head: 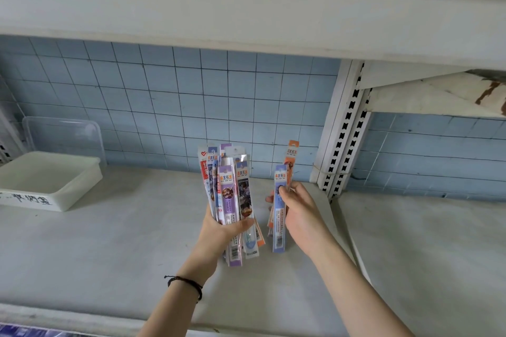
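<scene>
My left hand (pixel 223 230) grips a fanned bundle of several long narrow packets (pixel 228 186), purple, blue and red with printed pictures, held upright above the grey shelf (pixel 109 241). My right hand (pixel 298 210) holds a few similar packets upright just to the right: a blue one (pixel 279 180) in front and an orange one (pixel 290 154) behind it. The thumb presses on the blue packet's face. The two bundles are a hand's width apart and do not touch.
A white plastic tub (pixel 52 186) with handwriting on its front sits at the shelf's left, a clear lid (pixel 63 134) leaning behind it. A slotted metal upright (pixel 345 131) divides the shelf on the right. Blue tiled wall behind, another shelf overhead.
</scene>
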Motion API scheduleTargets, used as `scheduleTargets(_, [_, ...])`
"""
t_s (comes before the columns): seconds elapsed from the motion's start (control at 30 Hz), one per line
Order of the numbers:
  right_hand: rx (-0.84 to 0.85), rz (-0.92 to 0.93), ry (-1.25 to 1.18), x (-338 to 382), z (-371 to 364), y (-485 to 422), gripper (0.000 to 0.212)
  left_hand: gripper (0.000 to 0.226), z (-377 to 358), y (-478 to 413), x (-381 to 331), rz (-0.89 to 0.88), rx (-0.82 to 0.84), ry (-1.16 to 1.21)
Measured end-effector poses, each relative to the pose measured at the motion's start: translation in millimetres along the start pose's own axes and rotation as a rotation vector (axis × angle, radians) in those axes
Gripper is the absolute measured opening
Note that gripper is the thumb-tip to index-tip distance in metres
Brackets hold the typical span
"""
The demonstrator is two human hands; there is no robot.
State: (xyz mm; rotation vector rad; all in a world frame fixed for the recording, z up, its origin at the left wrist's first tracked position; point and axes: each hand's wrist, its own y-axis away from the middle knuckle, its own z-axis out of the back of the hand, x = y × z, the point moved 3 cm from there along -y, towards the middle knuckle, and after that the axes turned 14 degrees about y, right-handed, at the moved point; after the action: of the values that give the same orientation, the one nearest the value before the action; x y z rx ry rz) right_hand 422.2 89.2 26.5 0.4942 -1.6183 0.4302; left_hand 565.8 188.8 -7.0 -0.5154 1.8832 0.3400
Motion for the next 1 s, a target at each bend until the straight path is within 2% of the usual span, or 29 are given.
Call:
scheduleTargets(0.07, [0.022, 0.037, 0.042, 1, -1, 2, 0.012, 0.079, -6, -2, -2, -0.028, 0.011, -0.007])
scheduleTargets(0.2, [0.031, 0.096, 0.077, -5, -5, 9, 0.017, 0.070, -18, -2, 5, -0.085, 0.065, -0.020])
scheduleTargets(0.3, [0.070, 0.111, 0.070, -9, -16, 15, 0.025, 0.074, -24, -1, 11, -0.100, 0.109, -0.036])
scheduleTargets(0.57, [0.206, 0.067, 0.039, 3, -27, 14, 0.065, 0.091, -39, -5, 8, -0.070, 0.211, -0.004])
scheduleTargets(0.73, [0.289, 0.049, 0.193, 7, -28, 16, 0.056, 0.089, -40, -18, -7, -0.094, 0.201, -0.056])
scheduleTargets(0.87, [0.301, 0.009, 0.237, -8, -29, 20, 0.048, 0.070, -37, -13, 1, -0.169, 0.127, -0.104])
scheduleTargets(1.0, [0.336, 0.018, 0.261, -10, -26, 14, 0.056, 0.061, -37, -14, -1, -0.213, 0.072, -0.120])
